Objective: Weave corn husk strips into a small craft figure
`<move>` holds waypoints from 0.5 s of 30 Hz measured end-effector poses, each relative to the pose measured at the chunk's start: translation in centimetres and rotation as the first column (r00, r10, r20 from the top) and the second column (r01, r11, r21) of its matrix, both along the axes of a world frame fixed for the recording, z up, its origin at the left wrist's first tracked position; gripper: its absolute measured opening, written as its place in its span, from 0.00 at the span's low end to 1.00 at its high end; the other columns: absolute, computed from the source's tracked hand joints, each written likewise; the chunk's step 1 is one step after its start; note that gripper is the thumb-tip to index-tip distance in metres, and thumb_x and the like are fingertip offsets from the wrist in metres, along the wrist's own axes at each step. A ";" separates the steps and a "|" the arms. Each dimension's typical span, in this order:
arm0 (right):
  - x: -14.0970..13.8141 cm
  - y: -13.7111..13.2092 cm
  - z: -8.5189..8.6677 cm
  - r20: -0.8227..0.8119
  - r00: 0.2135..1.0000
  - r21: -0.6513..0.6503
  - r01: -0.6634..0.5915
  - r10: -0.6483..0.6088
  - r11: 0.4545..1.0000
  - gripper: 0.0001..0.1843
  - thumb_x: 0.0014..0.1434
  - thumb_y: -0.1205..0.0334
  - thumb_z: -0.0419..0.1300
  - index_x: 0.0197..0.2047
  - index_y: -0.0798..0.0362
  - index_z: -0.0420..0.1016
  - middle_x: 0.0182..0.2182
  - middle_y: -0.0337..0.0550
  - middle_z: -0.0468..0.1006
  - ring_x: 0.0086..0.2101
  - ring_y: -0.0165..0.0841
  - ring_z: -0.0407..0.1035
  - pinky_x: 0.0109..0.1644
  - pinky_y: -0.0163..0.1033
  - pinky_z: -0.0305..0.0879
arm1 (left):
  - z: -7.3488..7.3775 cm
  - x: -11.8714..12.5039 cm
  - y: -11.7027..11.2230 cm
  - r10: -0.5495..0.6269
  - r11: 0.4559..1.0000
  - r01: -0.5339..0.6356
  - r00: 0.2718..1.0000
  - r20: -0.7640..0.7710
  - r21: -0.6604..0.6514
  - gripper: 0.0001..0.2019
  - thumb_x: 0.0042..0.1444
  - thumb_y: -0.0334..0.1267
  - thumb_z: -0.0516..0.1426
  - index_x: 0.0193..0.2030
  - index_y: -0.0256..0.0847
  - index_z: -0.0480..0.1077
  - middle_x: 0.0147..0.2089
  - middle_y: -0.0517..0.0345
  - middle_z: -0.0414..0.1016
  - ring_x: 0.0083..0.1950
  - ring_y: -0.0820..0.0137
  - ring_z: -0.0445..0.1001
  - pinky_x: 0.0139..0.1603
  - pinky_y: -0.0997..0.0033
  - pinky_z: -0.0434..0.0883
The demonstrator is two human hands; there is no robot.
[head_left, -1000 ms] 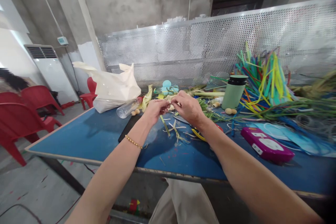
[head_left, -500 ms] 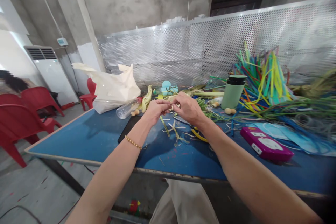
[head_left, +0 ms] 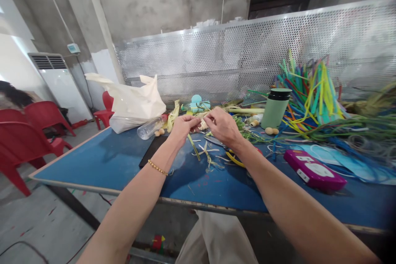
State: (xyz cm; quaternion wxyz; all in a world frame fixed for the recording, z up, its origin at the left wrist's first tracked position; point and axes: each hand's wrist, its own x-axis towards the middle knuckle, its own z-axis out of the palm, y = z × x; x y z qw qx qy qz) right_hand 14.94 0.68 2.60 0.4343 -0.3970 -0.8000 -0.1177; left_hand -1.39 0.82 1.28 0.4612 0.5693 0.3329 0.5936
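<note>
My left hand (head_left: 182, 127) and my right hand (head_left: 221, 126) meet above the blue table (head_left: 102, 161), fingertips pinched together on a small pale woven leaf piece (head_left: 202, 124). A green leaf strip (head_left: 194, 147) hangs down from it toward the table. Cut leaf scraps (head_left: 209, 156) lie on the table just below my hands. A gold bead bracelet (head_left: 157, 167) sits on my left wrist.
A green flask (head_left: 275, 108), a bundle of coloured strips (head_left: 310, 90), a purple device (head_left: 313, 170), a clear bottle (head_left: 151, 127) and a white plastic bag (head_left: 133, 103) lie around. A perforated metal screen (head_left: 235, 57) backs the table. Red chairs (head_left: 27, 132) stand left.
Both hands have kept working the small leaf piece, with the fingers shifting slightly and the hands rising a little; nothing else moved.
</note>
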 end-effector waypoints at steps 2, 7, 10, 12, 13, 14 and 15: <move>-0.2 -0.3 0.0 0.013 1.000 0.058 -0.002 0.002 0.998 0.10 0.64 0.62 0.54 0.34 0.54 0.73 0.34 0.46 0.72 0.33 0.33 0.64 0.37 0.37 0.57 | -0.1 0.0 0.1 0.028 1.000 -0.028 0.999 0.021 0.005 0.09 0.45 0.38 0.65 0.24 0.33 0.73 0.24 0.55 0.74 0.22 0.77 0.66 0.26 0.74 0.59; -0.7 -0.9 -0.1 0.108 0.993 0.045 0.034 -0.039 0.998 0.10 0.65 0.60 0.54 0.37 0.53 0.76 0.37 0.47 0.73 0.35 0.34 0.66 0.35 0.37 0.56 | 0.0 0.3 -0.3 0.056 0.998 -0.056 0.997 0.046 -0.002 0.08 0.45 0.36 0.63 0.23 0.33 0.73 0.23 0.55 0.74 0.21 0.78 0.66 0.24 0.74 0.57; -0.7 -0.9 -0.1 0.184 0.977 0.056 0.101 -0.110 0.993 0.12 0.66 0.59 0.52 0.39 0.53 0.76 0.39 0.48 0.73 0.36 0.34 0.66 0.33 0.36 0.53 | 0.1 0.6 -0.6 0.050 0.998 -0.049 0.997 0.051 -0.027 0.08 0.45 0.37 0.63 0.24 0.33 0.74 0.24 0.55 0.74 0.21 0.77 0.67 0.23 0.74 0.56; -0.6 -1.0 0.0 0.253 0.955 0.081 0.137 -0.153 0.987 0.15 0.67 0.59 0.50 0.40 0.53 0.76 0.39 0.48 0.73 0.35 0.34 0.65 0.31 0.37 0.50 | 0.1 0.6 -0.6 0.055 0.998 -0.053 0.998 0.043 -0.042 0.08 0.45 0.37 0.63 0.25 0.33 0.74 0.25 0.54 0.75 0.21 0.77 0.68 0.23 0.74 0.55; -0.6 -1.0 0.0 0.289 0.942 0.093 0.149 -0.170 0.984 0.16 0.68 0.58 0.48 0.40 0.53 0.76 0.39 0.49 0.73 0.34 0.34 0.65 0.31 0.37 0.49 | 0.1 0.6 -0.7 0.058 0.997 -0.056 0.998 0.036 -0.046 0.08 0.45 0.37 0.63 0.25 0.32 0.74 0.25 0.53 0.75 0.21 0.77 0.68 0.23 0.74 0.55; -0.6 -1.1 0.1 0.320 0.929 0.102 0.158 -0.183 0.982 0.17 0.68 0.58 0.47 0.40 0.53 0.76 0.39 0.49 0.72 0.33 0.33 0.64 0.30 0.37 0.48 | 0.1 0.6 -0.7 0.059 0.997 -0.058 0.998 0.030 -0.048 0.08 0.45 0.37 0.63 0.24 0.32 0.74 0.26 0.52 0.76 0.21 0.76 0.68 0.23 0.74 0.55; -0.6 -1.1 0.2 0.343 0.919 0.108 0.164 -0.192 0.980 0.17 0.68 0.59 0.47 0.40 0.54 0.76 0.39 0.49 0.72 0.32 0.33 0.64 0.30 0.38 0.47 | 0.2 0.6 -0.7 0.059 0.997 -0.057 0.998 0.026 -0.048 0.08 0.45 0.37 0.62 0.24 0.32 0.74 0.26 0.52 0.76 0.21 0.76 0.68 0.23 0.74 0.55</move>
